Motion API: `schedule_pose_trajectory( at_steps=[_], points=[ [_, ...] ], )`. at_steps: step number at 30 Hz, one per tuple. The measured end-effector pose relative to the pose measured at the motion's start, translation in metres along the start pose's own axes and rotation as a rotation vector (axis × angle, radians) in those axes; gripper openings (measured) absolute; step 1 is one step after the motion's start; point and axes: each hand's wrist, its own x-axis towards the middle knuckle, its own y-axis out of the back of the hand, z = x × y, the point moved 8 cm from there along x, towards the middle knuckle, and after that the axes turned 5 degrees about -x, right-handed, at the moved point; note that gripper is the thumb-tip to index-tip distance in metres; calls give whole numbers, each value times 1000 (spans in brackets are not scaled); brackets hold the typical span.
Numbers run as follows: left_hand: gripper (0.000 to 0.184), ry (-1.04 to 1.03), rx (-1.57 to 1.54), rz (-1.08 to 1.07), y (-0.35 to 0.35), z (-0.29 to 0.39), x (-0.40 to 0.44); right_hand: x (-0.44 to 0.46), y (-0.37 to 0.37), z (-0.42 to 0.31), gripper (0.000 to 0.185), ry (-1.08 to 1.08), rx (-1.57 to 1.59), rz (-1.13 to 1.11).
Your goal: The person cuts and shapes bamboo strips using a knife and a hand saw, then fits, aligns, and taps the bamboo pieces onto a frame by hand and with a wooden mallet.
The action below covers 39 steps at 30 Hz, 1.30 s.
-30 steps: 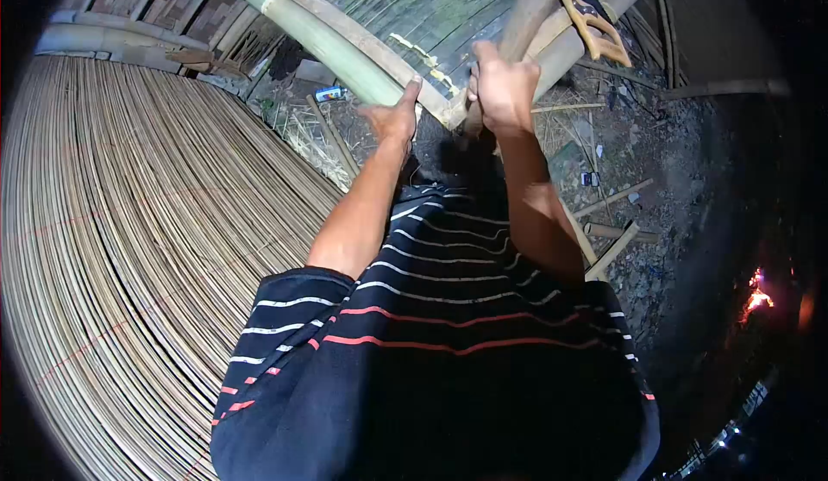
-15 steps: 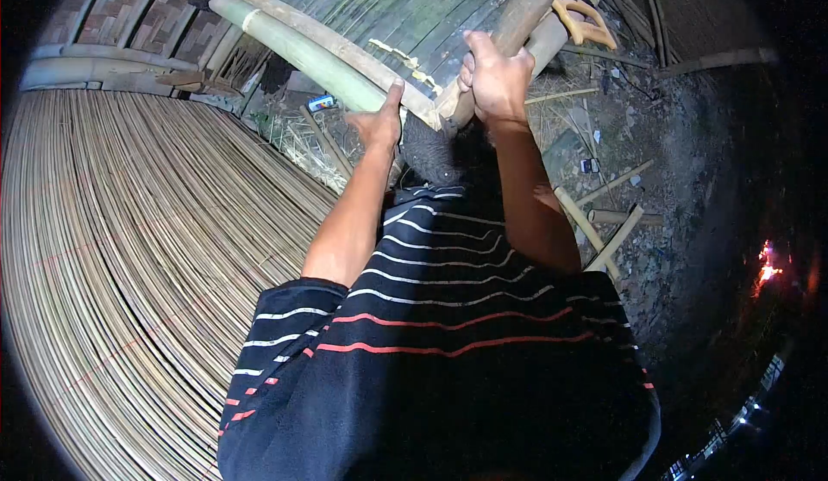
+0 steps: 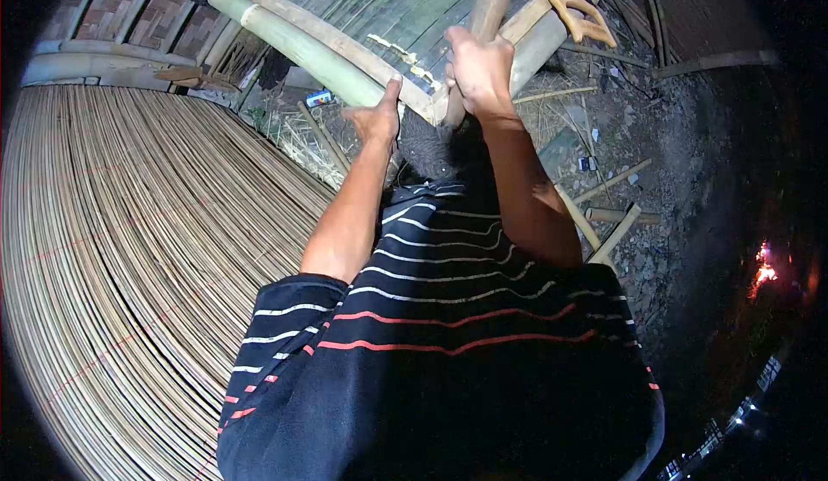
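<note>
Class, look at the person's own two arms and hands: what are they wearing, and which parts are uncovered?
The left hand and right hand are ungloved, and the forearms bare, with no watch visible. The short, near-black cloth left sleeve carries thin white and red stripes, matching the striped near-black shirt. Shadow obscures much of the right sleeve.

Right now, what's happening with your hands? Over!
Right hand gripping stick. Left hand at near end of green bamboo. Saw off to the right, touching neither hand.
</note>
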Motion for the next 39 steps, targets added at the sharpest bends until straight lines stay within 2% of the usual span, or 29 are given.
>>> schedule_pose_trajectory(
  at_steps=[4,7,11,13,14,17,21,22,25,27,28,30,31,32,33,34,35,37,39],
  points=[
    [147,40,82,32,4,2,1,4,-6,-8,17,-21,118,-49],
    [147,-5,38,-17,3,2,0,8,9,-16,17,-3,155,6],
    [147,-35,-69,-47,-3,3,5,22,15,-22,18,50,316,-40],
    [148,6,66,1,2,0,4,25,14,-19,17,51,362,-26],
    [149,-54,-13,-66,-2,2,9,26,13,-18,17,62,348,-35],
    [149,-8,56,-28,4,17,-11,29,6,-9,17,41,356,-28],
    [149,-5,51,-43,-1,0,7,29,0,1,17,60,244,-48],
    [149,-3,51,-40,0,1,5,26,1,3,17,56,190,10],
    [145,-40,61,-10,3,5,3,21,-1,12,19,84,96,105],
    [138,-30,-23,-72,-2,0,6,21,5,21,20,127,35,158],
    [130,-21,46,16,6,14,-8,22,8,23,20,153,5,185],
    [133,-3,57,21,7,17,-12,22,13,25,22,201,-59,238],
    [136,15,71,27,7,16,-12,15,14,18,22,205,-60,234],
    [126,-24,49,42,6,13,-8,4,15,10,22,181,-1,219],
    [126,-24,46,46,5,7,-5,-2,15,6,21,154,58,204],
    [125,-58,-6,34,4,13,-6,-11,11,-20,25,499,-30,151],
    [123,-90,-55,16,4,17,-9,-13,12,-20,25,500,-30,153],
    [123,-94,-106,-39,2,24,-13,-17,20,-2,26,79,107,191],
    [127,-13,25,-5,7,24,-15,-6,34,-4,31,110,-9,205]
  ],
)
